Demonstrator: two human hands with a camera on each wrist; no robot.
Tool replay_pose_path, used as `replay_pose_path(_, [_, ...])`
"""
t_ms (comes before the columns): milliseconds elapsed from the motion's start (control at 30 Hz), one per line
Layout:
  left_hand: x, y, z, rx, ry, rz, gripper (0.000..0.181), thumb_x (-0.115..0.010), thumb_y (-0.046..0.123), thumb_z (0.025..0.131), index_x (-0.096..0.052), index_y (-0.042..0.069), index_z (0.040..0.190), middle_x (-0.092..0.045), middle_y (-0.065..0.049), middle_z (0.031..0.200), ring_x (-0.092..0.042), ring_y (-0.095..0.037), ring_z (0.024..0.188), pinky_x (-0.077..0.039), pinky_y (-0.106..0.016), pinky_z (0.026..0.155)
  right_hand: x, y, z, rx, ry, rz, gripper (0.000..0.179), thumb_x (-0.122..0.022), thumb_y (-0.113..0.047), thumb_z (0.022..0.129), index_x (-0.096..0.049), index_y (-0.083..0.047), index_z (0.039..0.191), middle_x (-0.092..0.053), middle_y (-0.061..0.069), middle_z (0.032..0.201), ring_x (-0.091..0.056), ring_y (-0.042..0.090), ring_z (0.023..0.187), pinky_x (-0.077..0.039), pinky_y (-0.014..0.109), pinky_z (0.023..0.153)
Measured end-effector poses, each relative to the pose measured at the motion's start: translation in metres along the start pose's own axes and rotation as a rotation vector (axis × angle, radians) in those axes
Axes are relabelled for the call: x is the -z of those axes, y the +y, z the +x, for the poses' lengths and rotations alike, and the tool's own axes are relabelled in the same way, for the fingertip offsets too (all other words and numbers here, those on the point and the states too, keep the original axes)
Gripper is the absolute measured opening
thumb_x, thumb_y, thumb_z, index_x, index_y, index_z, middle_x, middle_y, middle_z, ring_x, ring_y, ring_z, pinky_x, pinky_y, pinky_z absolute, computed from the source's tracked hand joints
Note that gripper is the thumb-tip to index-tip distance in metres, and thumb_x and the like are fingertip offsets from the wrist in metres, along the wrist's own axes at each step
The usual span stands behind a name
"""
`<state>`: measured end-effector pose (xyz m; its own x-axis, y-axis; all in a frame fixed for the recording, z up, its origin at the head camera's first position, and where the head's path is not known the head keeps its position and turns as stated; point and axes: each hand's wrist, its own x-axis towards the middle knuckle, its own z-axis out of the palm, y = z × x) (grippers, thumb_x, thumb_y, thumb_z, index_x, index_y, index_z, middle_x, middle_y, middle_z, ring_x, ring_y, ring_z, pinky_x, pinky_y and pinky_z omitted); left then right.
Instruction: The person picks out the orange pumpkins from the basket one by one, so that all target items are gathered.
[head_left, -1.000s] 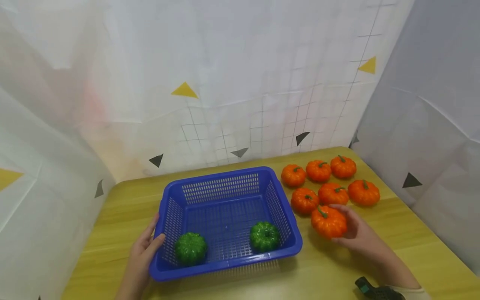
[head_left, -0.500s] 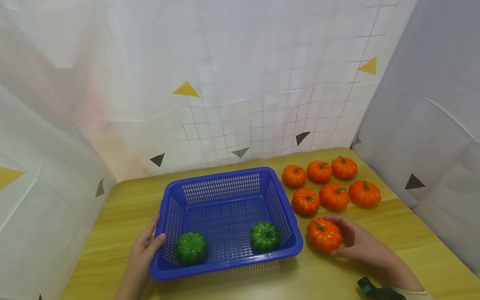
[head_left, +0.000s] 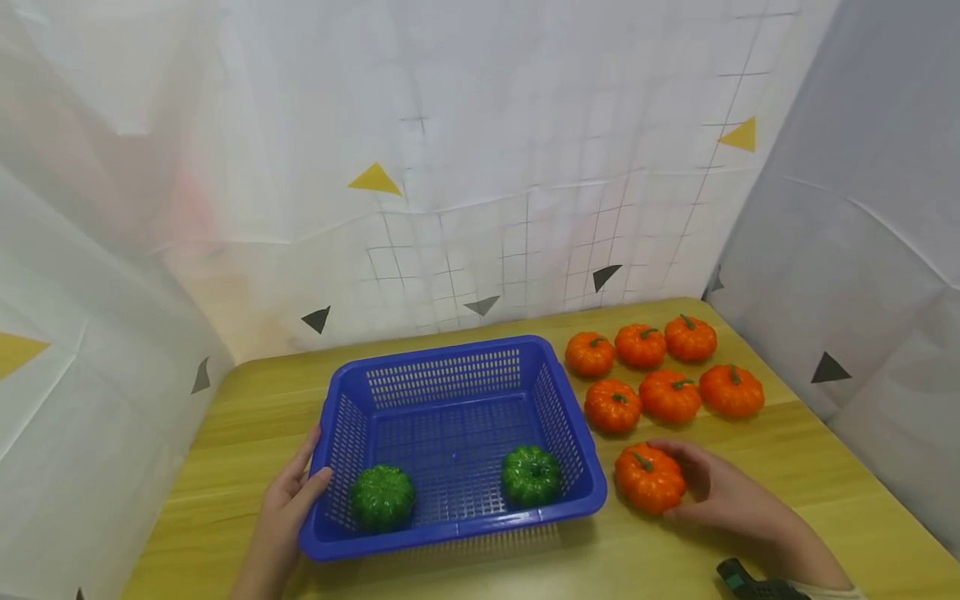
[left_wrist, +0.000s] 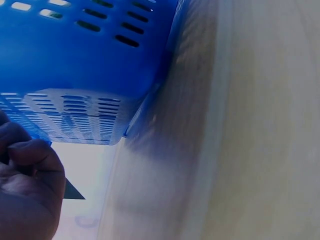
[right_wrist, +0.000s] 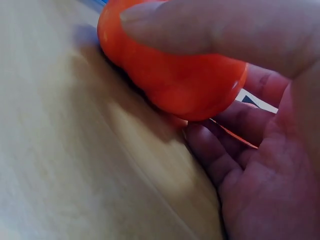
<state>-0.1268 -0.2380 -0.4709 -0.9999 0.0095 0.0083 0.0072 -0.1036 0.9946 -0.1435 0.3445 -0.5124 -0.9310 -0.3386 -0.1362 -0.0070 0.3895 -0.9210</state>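
Note:
My right hand grips a small orange pumpkin from its right side, close over the table just right of the basket. In the right wrist view the thumb lies across the near side of the pumpkin and the other fingers reach behind it. My left hand holds the left rim of a blue plastic basket, thumb on top and fingers down the outside. Inside the basket sit two green pumpkins, one at the front left and one at the front right.
Several orange pumpkins stand in two rows on the wooden table, right of the basket. White sheeting with yellow and dark triangles walls in the table at the back and sides. A dark wrist strap shows at the right forearm.
My right hand has brought the orange pumpkin down and slightly left, away from the rows toward the front. The left hand and the basket have stayed in place.

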Motion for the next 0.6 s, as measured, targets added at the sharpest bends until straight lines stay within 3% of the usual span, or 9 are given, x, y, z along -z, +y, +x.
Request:
replay_pose_path(200, [-0.004, -0.004, 0.000, -0.029, -0.064, -0.042, 0.063, -0.050, 0.013, 0.104, -0.019, 0.013, 0.159, -0.061, -0.007, 0.133, -0.063, -0.029, 0.112, -0.056, -0.046, 0.086, 0.005, 0.007, -0.011, -0.045, 0.011, 0.019, 0.085, -0.085, -0.013, 0.074, -0.043, -0.030, 0.146, -0.044, -0.003, 0.150, -0.043, 0.002, 0.131, -0.032, 0.012, 0.101])
replay_pose_path(300, [-0.007, -0.003, 0.001, -0.014, -0.073, -0.055, 0.063, -0.050, 0.014, 0.105, -0.018, 0.014, 0.159, -0.058, -0.012, 0.136, -0.062, -0.030, 0.114, -0.055, -0.047, 0.088, 0.009, 0.011, -0.016, -0.007, 0.013, -0.020, 0.091, -0.086, -0.015, 0.074, -0.039, -0.026, 0.150, -0.039, 0.000, 0.154, -0.039, -0.005, 0.131, -0.031, 0.011, 0.101])
replay_pose_path(433, [-0.008, 0.000, 0.002, 0.005, -0.028, -0.027, 0.063, -0.053, 0.018, 0.104, -0.023, 0.018, 0.159, -0.051, -0.018, 0.141, -0.062, -0.028, 0.115, -0.055, -0.046, 0.088, 0.010, 0.010, -0.013, 0.076, 0.010, -0.072, 0.100, -0.087, -0.017, 0.073, -0.031, -0.020, 0.156, -0.033, 0.006, 0.158, -0.035, -0.007, 0.133, -0.029, 0.011, 0.103])
replay_pose_path(600, [-0.004, 0.001, 0.002, -0.034, -0.036, -0.009, 0.062, -0.051, 0.015, 0.104, -0.021, 0.013, 0.158, -0.055, -0.015, 0.138, -0.063, -0.027, 0.113, -0.055, -0.046, 0.087, 0.006, 0.008, -0.010, 0.124, 0.007, -0.082, 0.106, -0.088, -0.017, 0.071, -0.027, -0.021, 0.157, -0.031, 0.011, 0.158, -0.034, -0.007, 0.134, -0.028, 0.011, 0.103])
